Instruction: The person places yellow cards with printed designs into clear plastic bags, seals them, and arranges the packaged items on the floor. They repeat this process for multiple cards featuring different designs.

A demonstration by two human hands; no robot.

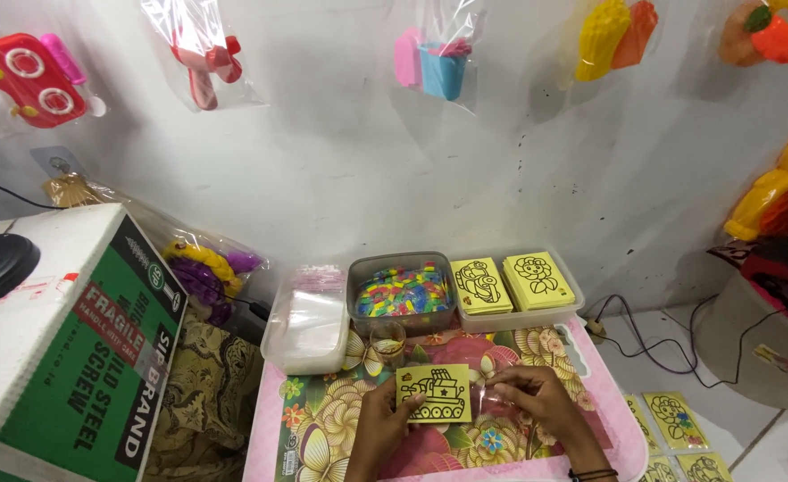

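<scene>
Both hands pinch a yellow card (434, 393) with a black line drawing over the floral table (322, 419): left hand (380, 419) at its left edge, right hand (528, 397) at the right. Behind: tub (401, 291) of multicoloured bits, tray (523, 312) with two yellow card stacks, bin (309, 326) of clear bags.

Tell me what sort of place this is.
Probably a small toy shop or home packing corner: bagged plastic toys hang on the wall, stacks of yellow picture cards fill a tub, and both hands hold one card over a floral table.

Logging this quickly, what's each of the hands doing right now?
Left hand: closed on the yellow picture card, pinching its left edge.
Right hand: pinching the clear plastic sleeve beside the card.
</scene>
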